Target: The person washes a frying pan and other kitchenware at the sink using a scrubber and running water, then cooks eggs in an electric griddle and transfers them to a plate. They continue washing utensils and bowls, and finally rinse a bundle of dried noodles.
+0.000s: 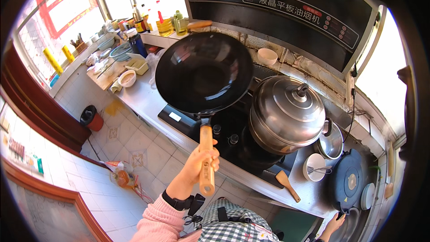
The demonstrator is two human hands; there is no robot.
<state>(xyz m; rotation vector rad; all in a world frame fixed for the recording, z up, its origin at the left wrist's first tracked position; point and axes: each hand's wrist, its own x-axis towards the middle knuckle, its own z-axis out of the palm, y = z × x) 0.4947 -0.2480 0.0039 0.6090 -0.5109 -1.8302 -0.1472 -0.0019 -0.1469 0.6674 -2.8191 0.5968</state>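
Note:
My left hand is wrapped around the wooden handle of a black wok. The wok is held above the gas cooktop, tilted so its bare, shiny inside faces me. Far off at the lower right, my right hand has its fingers around a small dark object, too small to identify. That hand is beside the metal sink and just below a round blue electric griddle. A lidded stainless steel steamer pot stands on the right burner.
A wooden spatula lies near the counter's front edge. Beside it are a white bowl with a whisk and steel basins. Leftward stand a bowl of food, oil bottles and a blue flask. The range hood overhangs the cooktop.

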